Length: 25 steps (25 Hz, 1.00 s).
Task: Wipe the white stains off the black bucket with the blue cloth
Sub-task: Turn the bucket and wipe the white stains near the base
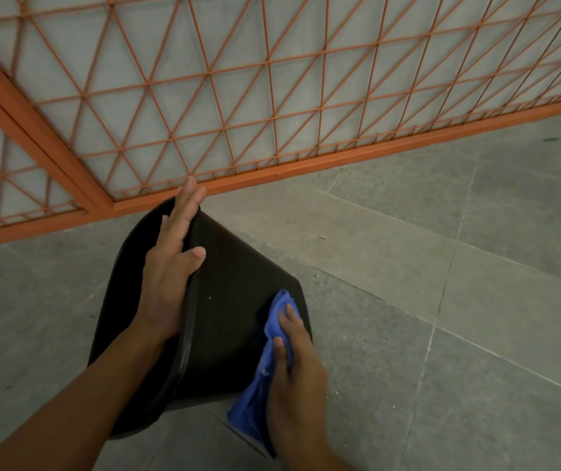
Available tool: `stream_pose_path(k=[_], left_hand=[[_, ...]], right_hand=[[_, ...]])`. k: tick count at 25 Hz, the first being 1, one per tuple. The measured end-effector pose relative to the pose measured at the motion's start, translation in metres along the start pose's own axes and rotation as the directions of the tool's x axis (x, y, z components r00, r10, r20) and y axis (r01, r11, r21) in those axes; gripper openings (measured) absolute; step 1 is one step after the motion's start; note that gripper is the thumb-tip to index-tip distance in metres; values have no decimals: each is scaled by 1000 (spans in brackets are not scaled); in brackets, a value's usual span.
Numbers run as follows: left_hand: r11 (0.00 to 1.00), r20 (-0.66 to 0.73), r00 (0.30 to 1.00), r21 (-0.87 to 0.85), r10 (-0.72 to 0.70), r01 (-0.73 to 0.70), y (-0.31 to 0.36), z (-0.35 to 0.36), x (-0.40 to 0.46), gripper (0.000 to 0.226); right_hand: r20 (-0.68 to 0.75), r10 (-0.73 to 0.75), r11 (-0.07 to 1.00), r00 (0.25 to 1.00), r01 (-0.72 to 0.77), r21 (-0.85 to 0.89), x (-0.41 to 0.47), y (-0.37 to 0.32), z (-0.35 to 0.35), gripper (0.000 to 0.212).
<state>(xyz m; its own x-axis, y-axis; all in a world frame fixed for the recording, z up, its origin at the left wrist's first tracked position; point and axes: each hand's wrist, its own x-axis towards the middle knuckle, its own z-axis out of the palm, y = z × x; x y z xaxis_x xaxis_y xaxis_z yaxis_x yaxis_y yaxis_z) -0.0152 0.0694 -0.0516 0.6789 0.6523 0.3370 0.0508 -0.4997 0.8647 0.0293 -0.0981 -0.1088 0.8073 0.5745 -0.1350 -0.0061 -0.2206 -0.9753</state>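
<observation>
Down on the grey tiled floor [442,300], in front of the orange mesh fence [238,96], the black bucket [234,283] is lying tipped on its side, mouth to the left, base to the right. The left hand [170,266] is steadying it at the rim, fingers straight and together along the edge, thumb out over the outer wall. The right hand [296,368] is pressing the blue cloth [272,334] against the wall near the base, its thumb and fingers clamping on the bunched cloth, the loose end trailing down toward the floor.

Progress looks middling. The wall under and around the cloth is reading mostly clean and dark, but a few small white specks [210,296] are showing in the middle of the wall, between the two hands, well short of the cloth. The underside and the inside are out of view, so possibly more stains are waiting there; in this dim light it's hard to say. So: specks left to catch, and likely a turn of the bucket to check the rest.

The floor itself is showing pale joints and a scatter of small crumbs beside the bucket
</observation>
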Motion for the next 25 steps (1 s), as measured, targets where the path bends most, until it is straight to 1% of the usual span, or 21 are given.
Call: stream_pose_path(k=[2,4,7,9,11,13,14,16,17,19,21,23,24,25], left_hand=[[1000,-3,1000,-13,-19,19,-2,-2,2,62],[999,-5,999,-22,-40,40,-5,-6,3,64],[997,-12,999,-51,-52,51,-3,-5,3,65],[995,-29,997,-67,-73,71,-1,-3,2,64],[996,-32,997,-55,-70,68,1,-4,2,63],[998,-12,999,-34,-47,47,2,-2,2,62],[999,2,1000,-16,-30,30,3,-1,2,62],[1000,11,1000,4,-12,12,3,1,3,63],[1000,5,1000,-3,-20,20,2,1,4,64],[999,-3,999,-30,-41,41,2,0,4,67],[998,-6,999,-30,-53,53,4,0,3,68],[999,1,999,-16,-50,50,6,1,3,66],[999,15,999,0,-45,45,7,-1,3,65],[999,36,999,22,-41,40,6,-4,4,65]], right_hand=[[55,-42,999,998,42,-9,14,-21,9,33],[78,-49,995,996,56,-87,48,-24,11,32],[54,21,970,998,-8,-243,100,1,7,30],[19,102,947,995,-91,-310,113,22,0,29],[-28,185,940,982,-185,-288,102,36,-7,29],[-45,221,946,974,-226,-232,72,39,-12,33],[-34,196,961,980,-198,-192,57,35,-13,34],[36,58,990,998,-52,-134,50,21,-12,33],[93,-1,989,996,14,-146,62,16,-11,32],[179,-28,973,983,69,-222,96,12,-9,30],[221,31,944,975,44,-326,125,17,-10,26],[244,137,907,960,-22,-420,143,27,-13,25],[242,200,901,949,-81,-426,149,30,-15,26],[237,276,906,931,-170,-387,153,31,-18,25]])
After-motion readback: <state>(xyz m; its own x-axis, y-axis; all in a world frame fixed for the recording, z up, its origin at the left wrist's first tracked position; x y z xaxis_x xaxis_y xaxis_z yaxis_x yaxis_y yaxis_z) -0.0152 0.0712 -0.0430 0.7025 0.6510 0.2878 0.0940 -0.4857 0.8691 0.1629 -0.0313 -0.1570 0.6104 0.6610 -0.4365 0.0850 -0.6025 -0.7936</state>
